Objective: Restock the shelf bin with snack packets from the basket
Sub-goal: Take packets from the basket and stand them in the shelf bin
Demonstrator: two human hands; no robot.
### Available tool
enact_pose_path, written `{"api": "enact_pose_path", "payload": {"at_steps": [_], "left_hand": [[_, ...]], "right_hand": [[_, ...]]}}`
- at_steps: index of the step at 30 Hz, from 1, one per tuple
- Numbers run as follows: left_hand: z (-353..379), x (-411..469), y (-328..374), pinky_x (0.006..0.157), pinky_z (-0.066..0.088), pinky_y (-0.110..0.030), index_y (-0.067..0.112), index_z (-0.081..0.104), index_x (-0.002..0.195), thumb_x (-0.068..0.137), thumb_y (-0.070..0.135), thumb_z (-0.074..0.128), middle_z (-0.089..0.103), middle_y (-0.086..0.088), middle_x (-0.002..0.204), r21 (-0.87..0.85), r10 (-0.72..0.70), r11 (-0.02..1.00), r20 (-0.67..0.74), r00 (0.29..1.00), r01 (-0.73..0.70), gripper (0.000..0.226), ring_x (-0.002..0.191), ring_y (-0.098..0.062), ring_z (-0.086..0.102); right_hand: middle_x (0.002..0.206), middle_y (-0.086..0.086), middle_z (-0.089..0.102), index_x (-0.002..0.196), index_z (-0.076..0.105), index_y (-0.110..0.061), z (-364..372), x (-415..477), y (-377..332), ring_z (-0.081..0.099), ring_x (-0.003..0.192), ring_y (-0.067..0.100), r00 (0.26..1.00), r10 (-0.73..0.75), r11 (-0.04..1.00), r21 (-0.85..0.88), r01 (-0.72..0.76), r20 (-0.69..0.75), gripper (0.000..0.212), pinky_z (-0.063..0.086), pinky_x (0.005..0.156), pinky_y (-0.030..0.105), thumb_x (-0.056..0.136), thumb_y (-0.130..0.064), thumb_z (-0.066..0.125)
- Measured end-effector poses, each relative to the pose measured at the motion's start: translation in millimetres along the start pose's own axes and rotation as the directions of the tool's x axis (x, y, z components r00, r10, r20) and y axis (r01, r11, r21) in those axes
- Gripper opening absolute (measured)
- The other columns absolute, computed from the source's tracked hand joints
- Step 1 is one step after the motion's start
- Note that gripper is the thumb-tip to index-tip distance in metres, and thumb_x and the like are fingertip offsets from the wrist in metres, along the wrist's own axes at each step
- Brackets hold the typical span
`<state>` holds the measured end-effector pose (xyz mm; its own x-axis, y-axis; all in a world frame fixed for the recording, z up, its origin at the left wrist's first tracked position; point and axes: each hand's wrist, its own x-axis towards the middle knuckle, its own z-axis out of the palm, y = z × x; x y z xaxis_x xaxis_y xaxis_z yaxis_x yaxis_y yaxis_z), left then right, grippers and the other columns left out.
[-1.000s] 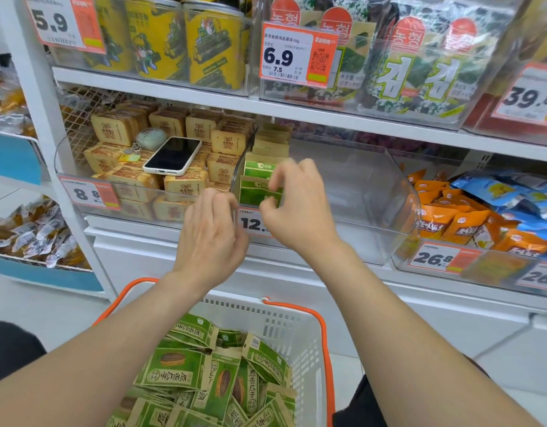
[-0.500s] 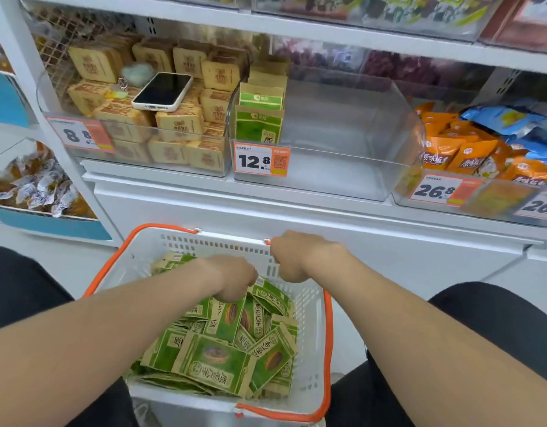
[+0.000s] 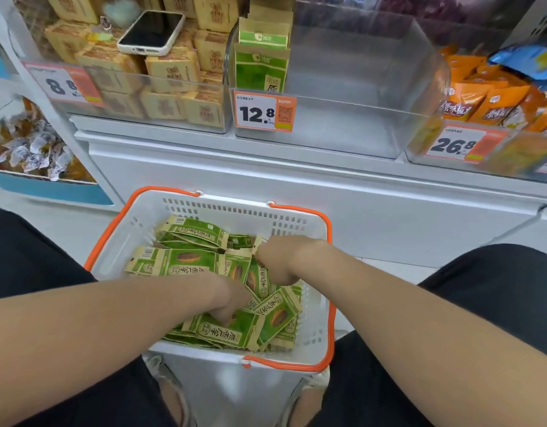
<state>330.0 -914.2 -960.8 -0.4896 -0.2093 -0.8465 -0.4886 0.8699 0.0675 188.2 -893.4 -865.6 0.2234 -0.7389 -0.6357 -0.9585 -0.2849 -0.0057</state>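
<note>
Green paper snack packets (image 3: 201,263) lie heaped in the white plastic basket (image 3: 235,208), to which both hands were lowered from the clear shelf bin (image 3: 374,87); another load is being gathered. A packet edge is pinched by the right grip (image 3: 278,257); whether anything is held by the left grip (image 3: 232,298) cannot be told.

One head-worn camera looks forward and steeply down onto the white slotted plastic basket with orange handles (image 3: 235,212), close enough to read print on the green-and-tan snack packets (image 3: 185,260) inside the basket; beyond the basket, the clear plastic shelf bin (image 3: 358,127) is cropped at the top edge.
</note>
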Motion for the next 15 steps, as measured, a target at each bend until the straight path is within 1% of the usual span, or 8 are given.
{"api": "enact_pose_path", "payload": {"at_steps": [2, 4, 6, 9, 11, 12, 13, 15], "left_hand": [[4.2, 0.1, -0.6, 0.087, 0.055, -0.032, 0.008, 0.054, 0.140, 0.102, 0.021, 0.065, 0.062, -0.008, 0.132, 0.021, 0.012, 1.000, -0.026, 1.000, -0.012, 0.042, 0.104, -0.023, 0.062], [6.6, -0.9, -0.9, 0.089, 0.057, -0.035, 0.009, 0.058, 0.136, 0.102, 0.022, 0.065, 0.063, -0.009, 0.130, 0.067, 0.014, 0.998, -0.042, 0.999, -0.012, 0.037, 0.108, -0.025, 0.065], [2.5, -6.8, -0.6, 0.085, 0.054, -0.034, 0.010, 0.060, 0.134, 0.102, 0.021, 0.065, 0.064, -0.007, 0.129, 0.038, 0.019, 0.999, -0.069, 0.997, -0.017, 0.034, 0.109, -0.026, 0.064], [-11.4, -16.9, -5.4, 0.086, 0.045, -0.034, 0.016, 0.056, 0.139, 0.105, 0.021, 0.060, 0.063, -0.003, 0.131, -0.095, 0.030, 0.995, -0.147, 0.989, -0.045, 0.034, 0.119, -0.026, 0.061], [-19.6, -20.0, -11.6, 0.098, 0.044, -0.040, 0.022, 0.055, 0.137, 0.106, 0.023, 0.057, 0.065, -0.001, 0.124, -0.191, -0.017, 0.981, -0.199, 0.980, -0.022, 0.031, 0.118, -0.026, 0.060], [-24.6, -22.1, -15.7, 0.101, 0.042, -0.043, 0.024, 0.055, 0.133, 0.107, 0.024, 0.055, 0.065, 0.000, 0.118, -0.237, -0.056, 0.972, -0.227, 0.972, 0.000, 0.026, 0.114, -0.026, 0.060], [-29.4, -23.5, -21.0, 0.099, 0.041, -0.043, 0.024, 0.054, 0.129, 0.107, 0.025, 0.054, 0.065, 0.001, 0.114, -0.299, -0.095, 0.954, -0.250, 0.964, 0.016, 0.022, 0.109, -0.025, 0.060], [-42.3, -30.8, -32.1, 0.087, 0.043, -0.036, 0.024, 0.054, 0.125, 0.108, 0.025, 0.052, 0.065, 0.000, 0.111, -0.465, -0.139, 0.886, -0.282, 0.949, -0.009, 0.017, 0.101, -0.022, 0.060]], "right_hand": [[0.096, 0.006, 0.062, 0.109, 0.064, -0.009, -1.0, 1.6, -0.7, 0.057, 0.070, 0.018, 1.000, -0.009, 1.000, 0.003, 0.009, 0.000, 0.021, 0.041, 0.052, 0.029, 0.093, -0.001, 0.052], [0.093, 0.006, 0.061, 0.106, 0.063, -0.009, -3.3, 1.8, 0.4, 0.057, 0.069, 0.018, 1.000, -0.007, 1.000, -0.004, 0.007, -0.004, 0.018, 0.041, 0.053, 0.029, 0.094, -0.002, 0.052], [0.088, 0.005, 0.058, 0.102, 0.063, -0.008, -6.4, 2.6, 3.0, 0.055, 0.067, 0.018, 1.000, 0.007, 1.000, -0.013, -0.007, -0.001, 0.016, 0.042, 0.053, 0.030, 0.093, -0.001, 0.051], [0.097, 0.006, 0.062, 0.113, 0.064, -0.010, -10.1, 6.2, 9.2, 0.063, 0.078, 0.022, 0.999, 0.033, 0.999, 0.000, -0.033, -0.004, 0.027, 0.053, 0.061, 0.033, 0.091, 0.000, 0.053], [0.110, 0.008, 0.065, 0.127, 0.061, -0.011, -13.9, 7.4, 14.5, 0.068, 0.093, 0.025, 0.999, 0.042, 0.999, 0.032, -0.042, -0.013, 0.039, 0.059, 0.075, 0.037, 0.091, 0.000, 0.053], [0.115, 0.008, 0.066, 0.131, 0.060, -0.011, -16.9, 7.0, 17.9, 0.068, 0.098, 0.026, 0.999, 0.048, 0.998, 0.043, -0.047, -0.024, 0.042, 0.059, 0.079, 0.038, 0.091, 0.000, 0.053], [0.119, 0.008, 0.066, 0.133, 0.059, -0.010, -20.3, 6.1, 22.2, 0.068, 0.102, 0.025, 0.998, 0.059, 0.997, 0.054, -0.058, -0.030, 0.043, 0.059, 0.079, 0.037, 0.092, 0.000, 0.052], [0.126, 0.001, 0.060, 0.135, 0.058, -0.010, -28.4, 5.6, 33.2, 0.062, 0.115, 0.024, 0.994, 0.093, 0.992, 0.091, -0.088, -0.058, 0.041, 0.056, 0.081, 0.037, 0.095, -0.003, 0.050]]}}
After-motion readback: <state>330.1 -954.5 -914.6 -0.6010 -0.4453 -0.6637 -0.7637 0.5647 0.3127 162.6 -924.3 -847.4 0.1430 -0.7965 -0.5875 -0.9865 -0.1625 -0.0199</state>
